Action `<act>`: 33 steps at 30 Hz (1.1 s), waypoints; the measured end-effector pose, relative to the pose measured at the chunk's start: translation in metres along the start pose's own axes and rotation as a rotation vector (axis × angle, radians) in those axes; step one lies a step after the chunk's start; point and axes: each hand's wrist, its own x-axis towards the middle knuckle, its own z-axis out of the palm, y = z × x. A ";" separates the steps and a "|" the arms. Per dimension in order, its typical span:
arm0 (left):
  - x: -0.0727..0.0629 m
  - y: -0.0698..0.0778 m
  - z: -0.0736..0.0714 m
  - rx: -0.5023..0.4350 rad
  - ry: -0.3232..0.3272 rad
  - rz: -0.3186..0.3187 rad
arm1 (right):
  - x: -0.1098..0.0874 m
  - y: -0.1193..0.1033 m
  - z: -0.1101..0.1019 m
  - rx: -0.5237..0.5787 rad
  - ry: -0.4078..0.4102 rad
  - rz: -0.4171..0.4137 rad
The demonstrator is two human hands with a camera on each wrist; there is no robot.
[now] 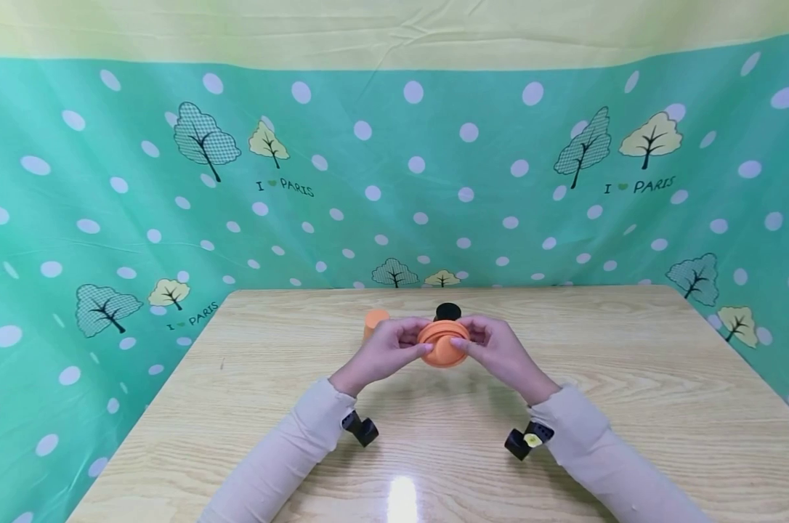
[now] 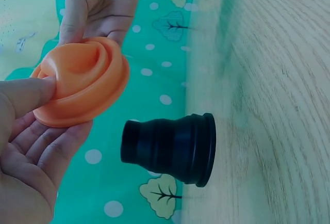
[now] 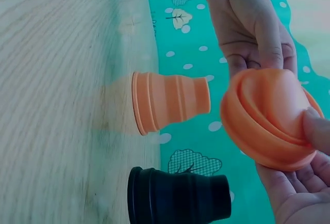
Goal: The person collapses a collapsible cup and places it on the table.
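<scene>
An orange collapsible silicone cup is held up above the table between both hands, partly folded, with its wall pushed in and twisted. On its left side my left hand pinches it, thumb on the folded wall and fingers behind the rim. My right hand grips the opposite side the same way; in the right wrist view its thumb presses the soft wall. Beyond the hands a black collapsible cup stands upside down on the table. A second orange cup stands upside down to its left, partly hidden behind my left hand in the head view.
The pale wood-grain table reaches back to a green dotted curtain printed with trees. Black wrist cameras are strapped over both sleeves. A bright reflection lies on the table's near part.
</scene>
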 end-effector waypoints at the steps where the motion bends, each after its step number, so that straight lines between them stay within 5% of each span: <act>1: 0.001 -0.004 0.000 0.006 -0.001 0.005 | 0.000 0.000 -0.001 0.007 -0.011 0.006; 6: 0.004 -0.017 0.000 0.044 -0.025 0.030 | 0.000 0.001 -0.002 0.008 -0.073 0.014; 12: 0.006 -0.019 -0.001 0.126 -0.079 0.026 | -0.001 0.000 0.001 -0.109 -0.083 -0.032; 17: 0.006 -0.018 0.000 0.147 -0.062 0.001 | -0.002 -0.002 0.004 -0.156 -0.080 -0.031; 28: 0.004 -0.021 -0.006 -0.130 -0.007 -0.046 | 0.001 -0.003 0.002 -0.016 0.003 0.049; 33: 0.004 -0.021 -0.006 -0.164 -0.007 -0.061 | 0.002 -0.004 0.000 0.076 0.031 0.060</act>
